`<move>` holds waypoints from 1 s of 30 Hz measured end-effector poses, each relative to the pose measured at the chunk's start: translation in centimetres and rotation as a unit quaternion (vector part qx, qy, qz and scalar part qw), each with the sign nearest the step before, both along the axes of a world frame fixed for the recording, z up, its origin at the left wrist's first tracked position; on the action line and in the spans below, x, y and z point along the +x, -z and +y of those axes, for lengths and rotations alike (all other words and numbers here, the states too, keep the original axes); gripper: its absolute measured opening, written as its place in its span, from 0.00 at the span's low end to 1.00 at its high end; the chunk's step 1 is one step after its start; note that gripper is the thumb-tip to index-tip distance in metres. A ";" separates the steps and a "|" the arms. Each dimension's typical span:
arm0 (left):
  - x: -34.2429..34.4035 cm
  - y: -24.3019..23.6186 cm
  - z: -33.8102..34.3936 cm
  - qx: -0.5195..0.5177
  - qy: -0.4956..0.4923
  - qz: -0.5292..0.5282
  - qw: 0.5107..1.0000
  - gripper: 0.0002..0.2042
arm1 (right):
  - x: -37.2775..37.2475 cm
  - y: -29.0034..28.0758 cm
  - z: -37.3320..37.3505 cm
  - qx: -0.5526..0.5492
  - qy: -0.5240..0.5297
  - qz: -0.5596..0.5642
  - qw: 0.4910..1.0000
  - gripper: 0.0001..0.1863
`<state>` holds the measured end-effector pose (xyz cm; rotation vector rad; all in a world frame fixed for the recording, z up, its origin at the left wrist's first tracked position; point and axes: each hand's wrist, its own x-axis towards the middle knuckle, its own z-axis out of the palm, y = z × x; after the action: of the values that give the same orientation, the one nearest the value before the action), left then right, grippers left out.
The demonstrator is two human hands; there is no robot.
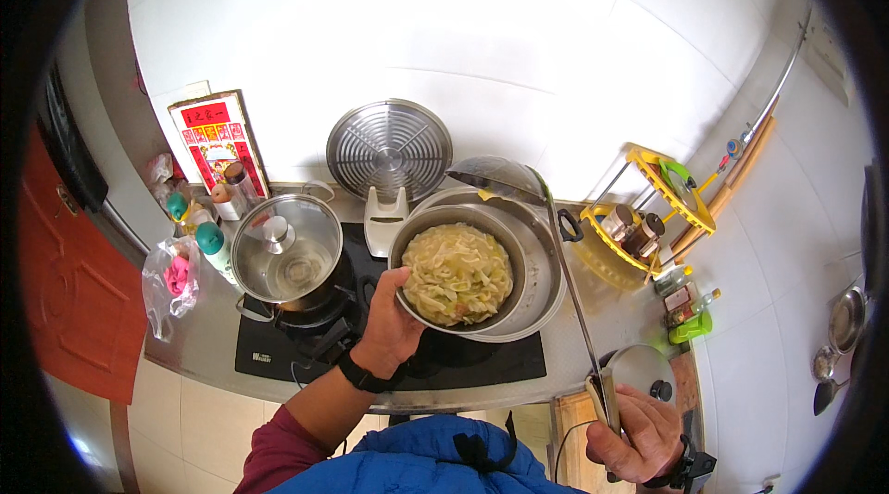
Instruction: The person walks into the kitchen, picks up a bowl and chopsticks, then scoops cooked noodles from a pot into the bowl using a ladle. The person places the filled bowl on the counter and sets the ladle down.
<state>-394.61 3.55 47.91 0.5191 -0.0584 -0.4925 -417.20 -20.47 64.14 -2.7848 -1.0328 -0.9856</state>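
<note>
My left hand grips the near-left rim of a metal bowl, its thumb over the edge. The bowl is filled with pale yellow-green cooked strips; whether they are noodles or shredded vegetable I cannot tell. It is held over the left part of a wide metal wok on the stove. In my right hand is the wooden handle of a long wok spatula. Its broad metal blade is raised at the wok's far side, with a yellow scrap stuck on it. The wok's inside is partly hidden by the bowl.
A lidded steel pot occupies the black cooktop on the left. Behind stand a round steamer rack and a white plastic stand. Bottles and a plastic bag sit far left. Right are a yellow rack, bottles and a round lid.
</note>
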 end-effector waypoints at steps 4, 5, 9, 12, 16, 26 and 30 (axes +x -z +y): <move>0.0 0.1 0.0 0.012 -0.009 0.029 0.999 0.27 | -0.1 0.0 0.1 0.010 -0.006 0.001 1.000 0.24; 0.1 0.1 0.0 0.011 -0.006 0.028 1.000 0.27 | -0.1 0.0 0.2 0.011 -0.005 0.006 1.000 0.24; 0.0 0.1 0.2 0.008 0.005 0.021 1.000 0.27 | -0.2 0.2 0.5 0.011 0.013 0.019 1.000 0.25; 0.1 0.1 0.2 0.009 0.008 0.017 1.000 0.27 | -0.5 0.1 0.4 0.013 0.016 0.013 1.000 0.25; 0.2 0.1 0.2 0.009 0.014 0.032 0.999 0.28 | -0.7 0.1 -0.2 0.114 0.013 0.116 0.987 0.19; -0.1 1.1 1.3 0.000 -0.026 0.007 1.000 0.28 | 2.7 5.8 -4.3 0.789 0.016 0.208 0.578 0.24; -0.2 2.1 4.5 0.006 -0.058 0.007 0.998 0.28 | 4.7 7.7 -7.0 0.828 0.056 0.208 0.518 0.24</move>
<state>-394.81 8.08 45.77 0.5283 -0.0108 -0.3832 -412.50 -27.48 56.41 -1.1615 0.3030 -0.5412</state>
